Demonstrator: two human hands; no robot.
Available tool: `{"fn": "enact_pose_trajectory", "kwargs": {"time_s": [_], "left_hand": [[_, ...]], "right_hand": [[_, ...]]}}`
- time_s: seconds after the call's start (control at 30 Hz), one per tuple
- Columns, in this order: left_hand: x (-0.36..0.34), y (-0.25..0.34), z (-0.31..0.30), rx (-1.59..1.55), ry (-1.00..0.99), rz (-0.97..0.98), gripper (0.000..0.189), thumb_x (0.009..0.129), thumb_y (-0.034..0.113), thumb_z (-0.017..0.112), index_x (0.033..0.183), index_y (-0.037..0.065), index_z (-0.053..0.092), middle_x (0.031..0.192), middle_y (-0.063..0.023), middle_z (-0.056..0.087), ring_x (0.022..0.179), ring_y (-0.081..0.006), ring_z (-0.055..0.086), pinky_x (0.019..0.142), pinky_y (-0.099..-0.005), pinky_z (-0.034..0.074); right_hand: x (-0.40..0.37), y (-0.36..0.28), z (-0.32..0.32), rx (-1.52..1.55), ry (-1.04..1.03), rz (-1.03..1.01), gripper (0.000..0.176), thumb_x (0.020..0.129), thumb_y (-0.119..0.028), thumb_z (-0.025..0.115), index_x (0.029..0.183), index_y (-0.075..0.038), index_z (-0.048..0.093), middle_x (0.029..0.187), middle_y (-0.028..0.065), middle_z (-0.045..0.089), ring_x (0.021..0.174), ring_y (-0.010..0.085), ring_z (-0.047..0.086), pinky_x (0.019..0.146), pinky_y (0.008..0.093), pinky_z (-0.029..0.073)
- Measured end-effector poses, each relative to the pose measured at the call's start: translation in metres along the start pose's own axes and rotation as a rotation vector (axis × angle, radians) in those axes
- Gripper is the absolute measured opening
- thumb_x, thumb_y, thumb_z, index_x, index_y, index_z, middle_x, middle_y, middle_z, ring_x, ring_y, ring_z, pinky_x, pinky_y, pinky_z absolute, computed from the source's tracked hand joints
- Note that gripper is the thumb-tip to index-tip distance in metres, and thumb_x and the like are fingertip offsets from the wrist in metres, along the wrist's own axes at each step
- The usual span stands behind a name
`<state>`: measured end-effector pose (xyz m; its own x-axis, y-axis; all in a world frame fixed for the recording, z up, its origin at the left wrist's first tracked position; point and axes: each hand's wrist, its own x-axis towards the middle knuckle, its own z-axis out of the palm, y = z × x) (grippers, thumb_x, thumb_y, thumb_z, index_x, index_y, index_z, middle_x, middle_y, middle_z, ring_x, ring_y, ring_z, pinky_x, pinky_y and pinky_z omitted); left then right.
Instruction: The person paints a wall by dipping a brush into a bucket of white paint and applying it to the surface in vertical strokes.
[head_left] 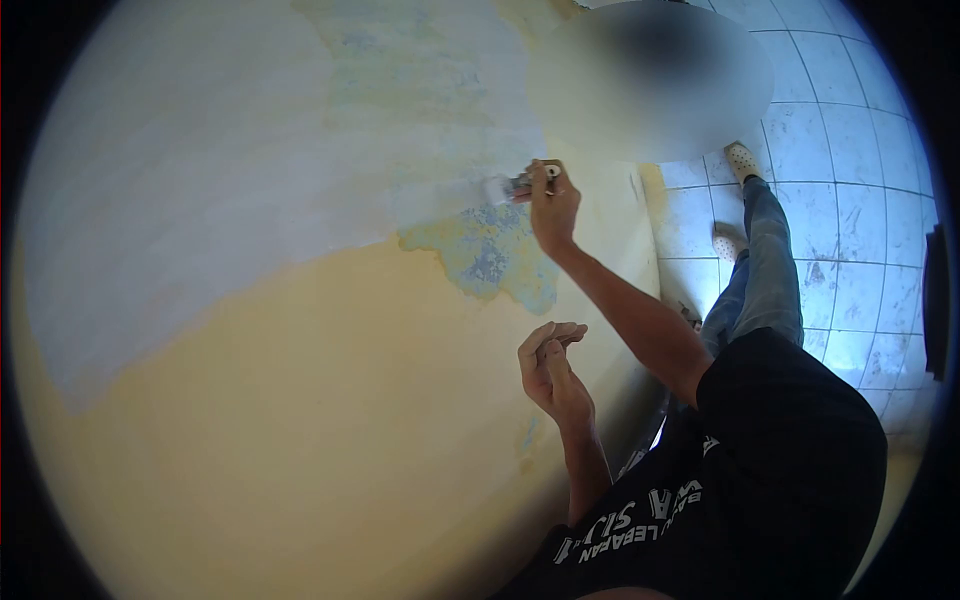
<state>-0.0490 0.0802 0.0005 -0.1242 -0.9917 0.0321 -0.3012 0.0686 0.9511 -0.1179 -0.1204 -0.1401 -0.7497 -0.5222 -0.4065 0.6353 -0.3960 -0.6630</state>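
My right hand (555,208) grips a paintbrush (520,185) by its handle, with the white-coated bristle end against the wall (330,380). That end meets the upper edge of a bare, flaked blue-green patch (488,258). Lower down, my left hand (553,375) hovers close to the wall, fingers loosely curved and thumb apart, with nothing visible in it. Pale whitish paint (200,240) covers much of the upper wall. Below it the surface is yellow.
White floor tiles (835,215) with dark smudges run along the right. My legs (770,260) and light clog-style shoes (741,160) stand on them. A blurred oval hides the top right of the wall. A dark object (937,300) shows at the far right edge.
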Motion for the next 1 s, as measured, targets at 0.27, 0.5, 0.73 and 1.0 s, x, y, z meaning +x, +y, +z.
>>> {"fn": "enact_pose_trajectory", "kwargs": {"time_s": [0.27,0.5,0.73,1.0], "left_hand": [[-0.006,0.003,0.000,0.021,-0.022,0.023,0.025,0.106,0.000,0.046,0.128,-0.003,0.058,0.109,-0.0172,0.071,0.097,-0.0278,0.070,0.091,-0.0416,0.057],[-0.003,0.005,0.014,0.022,-0.060,0.047,0.025,0.106,0.001,0.045,0.127,-0.002,0.058,0.108,-0.0168,0.071,0.096,-0.0269,0.070,0.091,-0.0412,0.057],[0.009,0.020,0.033,-0.002,-0.112,0.095,0.024,0.107,0.002,0.047,0.127,-0.002,0.058,0.108,-0.0169,0.071,0.096,-0.0267,0.069,0.091,-0.0418,0.056],[0.031,0.009,0.007,-0.019,-0.058,0.076,0.025,0.106,0.002,0.047,0.128,-0.002,0.058,0.109,-0.0170,0.071,0.097,-0.0266,0.069,0.092,-0.0425,0.056]], "right_hand": [[0.037,0.044,-0.011,0.249,0.138,0.111,0.030,0.110,-0.023,0.058,0.104,0.006,0.063,0.085,0.0154,0.071,0.068,0.0223,0.075,0.059,0.0331,0.065],[0.082,0.065,-0.068,-0.114,0.319,0.020,0.026,0.109,-0.018,0.059,0.105,0.006,0.066,0.083,0.0159,0.073,0.069,0.0195,0.076,0.062,0.0324,0.065],[0.023,-0.036,0.030,0.177,-0.047,0.017,0.030,0.111,-0.024,0.057,0.106,0.004,0.062,0.086,0.0130,0.070,0.070,0.0199,0.074,0.063,0.0326,0.065],[0.041,0.073,-0.029,0.193,0.178,0.101,0.026,0.110,-0.020,0.058,0.107,0.005,0.064,0.090,0.0150,0.071,0.072,0.0198,0.075,0.061,0.0319,0.066]]}}
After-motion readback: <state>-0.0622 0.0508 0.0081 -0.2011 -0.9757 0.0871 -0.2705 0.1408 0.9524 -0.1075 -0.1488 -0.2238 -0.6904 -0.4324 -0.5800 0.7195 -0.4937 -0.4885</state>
